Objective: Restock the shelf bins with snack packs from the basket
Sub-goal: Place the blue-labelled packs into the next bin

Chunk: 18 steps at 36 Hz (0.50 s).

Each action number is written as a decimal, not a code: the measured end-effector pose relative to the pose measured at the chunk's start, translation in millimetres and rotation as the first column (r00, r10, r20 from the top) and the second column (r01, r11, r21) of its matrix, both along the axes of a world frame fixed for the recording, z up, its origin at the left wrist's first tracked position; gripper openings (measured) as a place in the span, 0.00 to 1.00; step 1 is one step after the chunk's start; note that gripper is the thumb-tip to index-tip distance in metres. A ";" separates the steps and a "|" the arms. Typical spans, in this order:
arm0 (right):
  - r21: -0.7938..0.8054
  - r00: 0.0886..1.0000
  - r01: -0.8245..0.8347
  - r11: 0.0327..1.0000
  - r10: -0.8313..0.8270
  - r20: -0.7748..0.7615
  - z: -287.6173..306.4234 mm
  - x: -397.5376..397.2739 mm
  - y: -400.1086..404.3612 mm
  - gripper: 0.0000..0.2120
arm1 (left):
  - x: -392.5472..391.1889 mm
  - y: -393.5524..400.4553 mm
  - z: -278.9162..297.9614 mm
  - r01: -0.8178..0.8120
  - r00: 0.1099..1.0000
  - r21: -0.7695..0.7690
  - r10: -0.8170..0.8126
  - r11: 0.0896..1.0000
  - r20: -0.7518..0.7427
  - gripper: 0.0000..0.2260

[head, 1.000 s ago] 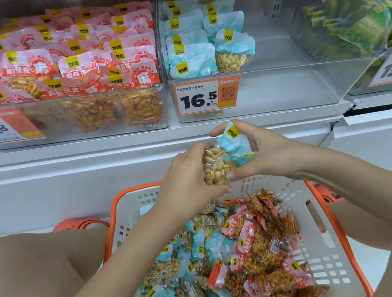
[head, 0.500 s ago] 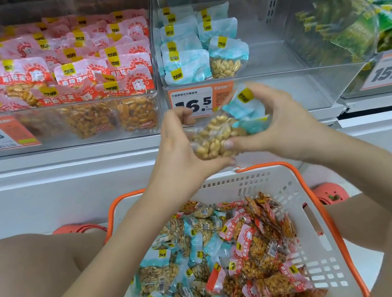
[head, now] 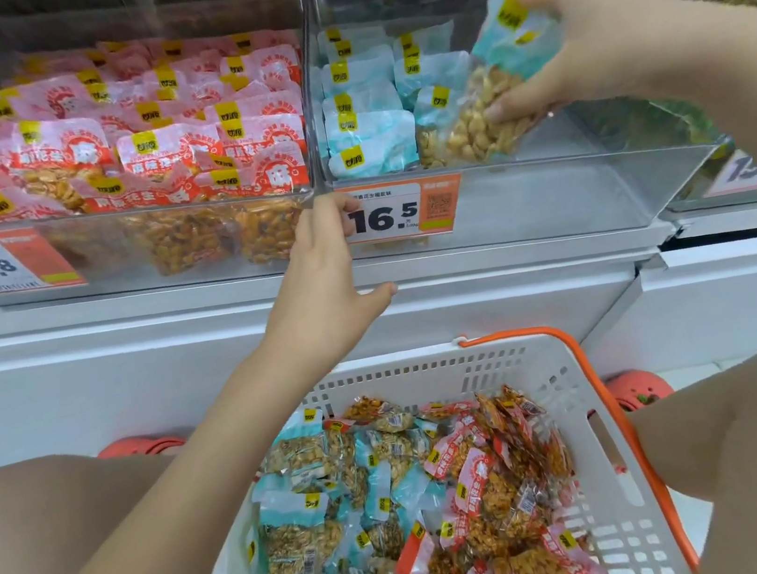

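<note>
My right hand point(head: 584, 34) grips a light-blue peanut pack point(head: 491, 88) and holds it inside the middle clear bin point(head: 551, 207), just right of the blue packs point(head: 363, 102) stacked there. My left hand point(head: 325, 275) rests with relaxed fingers against the bin's front edge, beside the 16.5 price tag point(head: 399, 210), and holds nothing. Below, the white basket point(head: 428, 372) with orange handle holds several blue packs point(head: 300, 534) on the left and red-pink packs point(head: 495, 490) on the right.
The left bin point(head: 126, 255) is full of pink packs point(head: 146, 125), tagged 15.8. A right bin point(head: 743, 178) with green packs is partly hidden by my right arm. My knees flank the basket. A white shelf ledge point(head: 129, 339) runs under the bins.
My right hand lifted the blue pack from above the basket up and right into the middle bin. My left hand let go of it and moved to the bin's front.
</note>
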State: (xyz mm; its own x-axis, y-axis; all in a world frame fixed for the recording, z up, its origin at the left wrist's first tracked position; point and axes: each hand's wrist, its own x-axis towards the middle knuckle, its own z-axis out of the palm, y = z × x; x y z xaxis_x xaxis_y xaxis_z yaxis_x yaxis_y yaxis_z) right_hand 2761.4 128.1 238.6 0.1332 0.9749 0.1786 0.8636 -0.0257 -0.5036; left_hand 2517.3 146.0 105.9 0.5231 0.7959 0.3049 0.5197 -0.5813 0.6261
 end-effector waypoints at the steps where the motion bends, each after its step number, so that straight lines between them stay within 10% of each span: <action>1: -0.084 1.000 -0.013 0.996 0.015 0.022 -3.4 -0.1 6.4 0.29 | -0.4 -0.1 -0.9 0.004 1.000 -0.001 -0.004 1.000 -0.005 0.32; 8: -0.168 0.978 -0.025 0.986 0.059 0.198 -35.5 -3.3 39.6 0.48 | 0.3 0.1 -3.3 0.010 1.000 -0.029 -0.010 1.000 0.008 0.32; 18: -0.109 0.956 -0.072 0.991 0.100 0.277 -58.8 1.9 42.6 0.39 | 6.0 -2.9 -3.1 0.032 0.999 -0.066 -0.032 0.997 0.010 0.31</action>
State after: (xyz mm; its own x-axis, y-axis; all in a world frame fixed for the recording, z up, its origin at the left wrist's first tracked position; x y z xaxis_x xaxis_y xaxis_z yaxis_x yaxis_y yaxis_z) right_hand 2763.3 170.7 179.8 0.0061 0.9949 0.1009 0.9709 0.0182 -0.2386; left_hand 2523.3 143.2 102.8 0.5459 0.7976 0.2567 0.4956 -0.5544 0.6686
